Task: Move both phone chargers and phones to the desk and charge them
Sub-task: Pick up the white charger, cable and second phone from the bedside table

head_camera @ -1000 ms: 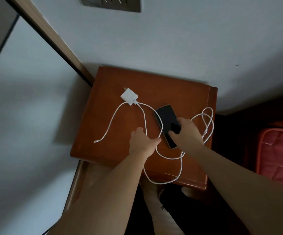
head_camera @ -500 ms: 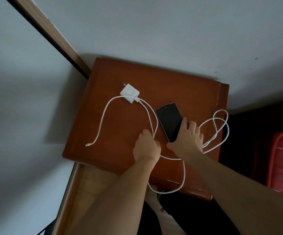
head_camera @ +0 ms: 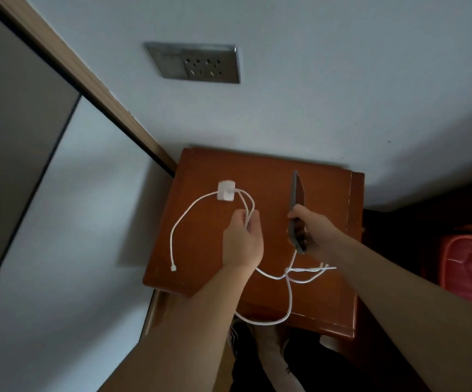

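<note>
Left hand (head_camera: 242, 241): fingers curled round a bunch of white cable (head_camera: 182, 219) strands, just near of the charger brick (head_camera: 225, 190). The brick is over the left half of the nightstand (head_camera: 257, 171); can't tell if it's touching the wood. Right hand (head_camera: 314, 233): wrapped round the near end of the dark phone (head_camera: 297, 193), which is held on edge, clear of the top, its long axis pointing far. Cable layout: one run arcs left and ends at a connector (head_camera: 173, 268) near the top's left edge. Another passes below the right hand, bunches in loops at near right, and one loop droops off the near edge. Handling, my read: the phone is rigid, slick and breakable. Gripped by its end, most of it hangs out past the fingers, so holding it mid-body across both long edges would be safer. The cable is light and limp and will trail and snag on the nightstand corner. The brick is its only real mass and will swing if carried by the strands, so palm the brick and gather the loops first. The wall socket (head_camera: 200, 63) on the far wall has nothing plugged in. The desk isn't in view, and only one phone and one charger are visible.
</note>
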A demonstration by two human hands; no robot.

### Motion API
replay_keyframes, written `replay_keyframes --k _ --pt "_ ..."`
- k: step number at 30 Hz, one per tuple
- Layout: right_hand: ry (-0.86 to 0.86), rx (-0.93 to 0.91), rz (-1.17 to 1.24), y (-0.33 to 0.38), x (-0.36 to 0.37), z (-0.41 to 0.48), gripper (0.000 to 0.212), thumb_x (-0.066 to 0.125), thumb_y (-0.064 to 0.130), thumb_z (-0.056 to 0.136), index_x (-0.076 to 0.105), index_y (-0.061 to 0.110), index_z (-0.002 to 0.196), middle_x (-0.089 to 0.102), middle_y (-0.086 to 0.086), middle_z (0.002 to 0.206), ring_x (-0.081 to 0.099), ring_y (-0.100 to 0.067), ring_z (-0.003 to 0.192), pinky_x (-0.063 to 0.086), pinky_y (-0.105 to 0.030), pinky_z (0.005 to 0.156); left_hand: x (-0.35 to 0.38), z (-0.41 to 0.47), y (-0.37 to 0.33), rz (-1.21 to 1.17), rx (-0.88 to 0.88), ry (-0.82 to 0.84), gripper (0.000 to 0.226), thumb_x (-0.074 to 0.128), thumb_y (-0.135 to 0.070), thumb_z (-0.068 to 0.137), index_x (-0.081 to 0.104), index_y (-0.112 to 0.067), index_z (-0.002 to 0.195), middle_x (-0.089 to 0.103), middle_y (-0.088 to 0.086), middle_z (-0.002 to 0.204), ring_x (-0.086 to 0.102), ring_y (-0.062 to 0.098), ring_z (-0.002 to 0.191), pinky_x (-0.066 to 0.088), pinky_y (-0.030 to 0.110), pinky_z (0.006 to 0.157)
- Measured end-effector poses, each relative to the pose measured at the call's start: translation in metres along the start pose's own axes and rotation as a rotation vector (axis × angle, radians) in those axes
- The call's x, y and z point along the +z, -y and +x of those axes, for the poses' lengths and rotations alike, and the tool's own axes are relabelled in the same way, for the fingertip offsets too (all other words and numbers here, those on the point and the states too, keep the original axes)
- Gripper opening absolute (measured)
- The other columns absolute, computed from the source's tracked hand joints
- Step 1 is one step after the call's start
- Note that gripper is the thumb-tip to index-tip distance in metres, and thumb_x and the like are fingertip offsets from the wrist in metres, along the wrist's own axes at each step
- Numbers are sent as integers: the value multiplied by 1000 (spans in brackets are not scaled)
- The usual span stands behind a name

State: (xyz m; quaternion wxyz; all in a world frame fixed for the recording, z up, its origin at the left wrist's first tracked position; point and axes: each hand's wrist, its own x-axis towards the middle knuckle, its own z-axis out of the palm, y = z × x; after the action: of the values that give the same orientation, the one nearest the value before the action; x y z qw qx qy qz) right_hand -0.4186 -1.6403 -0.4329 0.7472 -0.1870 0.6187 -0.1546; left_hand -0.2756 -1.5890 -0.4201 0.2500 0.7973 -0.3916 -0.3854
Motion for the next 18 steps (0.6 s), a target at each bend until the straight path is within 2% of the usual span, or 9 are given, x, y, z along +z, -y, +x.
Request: replay_keyframes --k 2,4,6,9,12,18 --pt "64 -29 159 20 -2 -28 16 57 18 85 44 11 78 43 -7 67 44 -19 59 36 -32 58 -21 -6 -25 -10 57 -52 34 37 -37 103 59 -14 92 56 -5 68 51 4 54 38 14 47" --pt "87 -68 265 41 -6 -58 16 53 17 87 43 11 76 40 -6 65 45 -19 64 38 -31 63 -43 -12 -48 25 144 -83 35 38 -34 103 59 -12 87 57 -4 68 51 4 57 37 16 50" --pt "103 -116 310 59 -8 -89 17 56 22 84 47 8 88 43 -8 72 50 -21 71 43 -32 66 -63 -19 -69 30 225 -70 36 40 -31 103 60 -9 83 54 -3 64 49 8 56 36 18 51" --pt "138 -201 407 80 -10 -136 48 59 27 69 47 6 111 45 -11 82 54 -22 74 45 -34 68 -86 -32 -103 15 383 24 35 44 -29 102 62 -8 81 51 -3 59 45 8 52 34 24 52" --pt "139 -304 490 88 -6 -180 49 52 29 73 53 3 115 50 -13 89 55 -23 74 43 -32 64 -103 -48 -141 71 549 155 27 46 -31 101 60 -17 83 53 -9 63 48 4 57 34 19 52" --pt "85 -536 697 78 7 -268 56 64 36 74 52 8 121 53 -10 92 53 -18 68 40 -27 58 -123 -93 -193 70 776 329 22 44 -34 101 58 -19 93 57 -8 73 55 7 65 37 17 53"
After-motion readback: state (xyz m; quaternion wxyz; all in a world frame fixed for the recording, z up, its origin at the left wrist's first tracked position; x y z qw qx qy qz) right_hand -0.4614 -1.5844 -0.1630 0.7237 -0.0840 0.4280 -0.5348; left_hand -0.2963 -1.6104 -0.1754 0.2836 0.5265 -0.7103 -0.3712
